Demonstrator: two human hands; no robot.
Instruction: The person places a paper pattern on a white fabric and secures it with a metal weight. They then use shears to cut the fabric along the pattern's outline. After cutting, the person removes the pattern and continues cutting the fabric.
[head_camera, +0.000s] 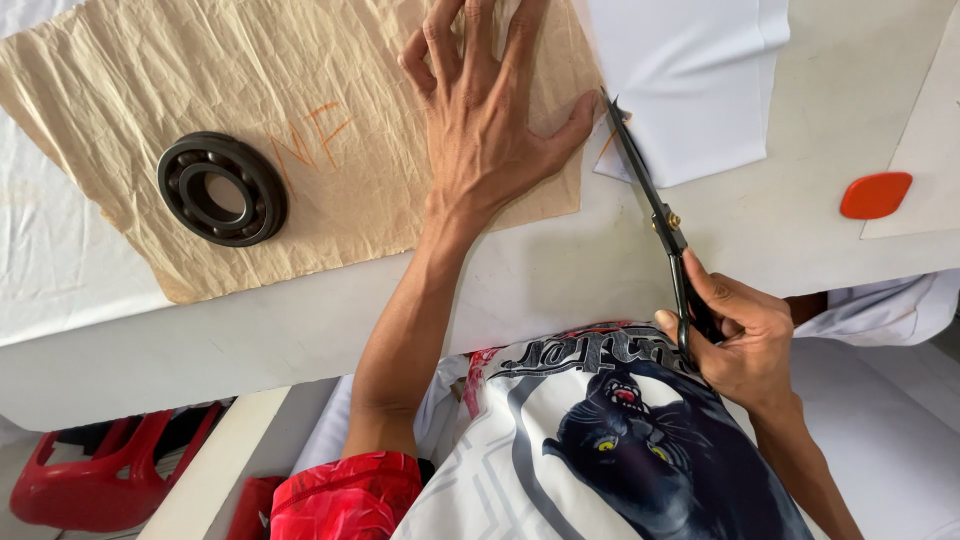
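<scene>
1. the crumpled brown paper pattern (330, 90) lies on white fabric (690, 80) on the white table (560, 270); its right edge runs just beside the scissor blades.
2. the table's near edge crosses below the pattern, with bare tabletop between it and the paper.
3. a black bearing ring (222, 188) rests on the pattern, well apart from both hands.
4. an orange chalk piece (876, 195) lies far right on the table.
5. the left hand (490, 120) is spread flat, fingers splayed, pressing the pattern.
6. the right hand (735, 335) is curled through the handles of the black scissors (655, 210), gripping them; blade tips meet the fabric at the pattern's edge.
</scene>
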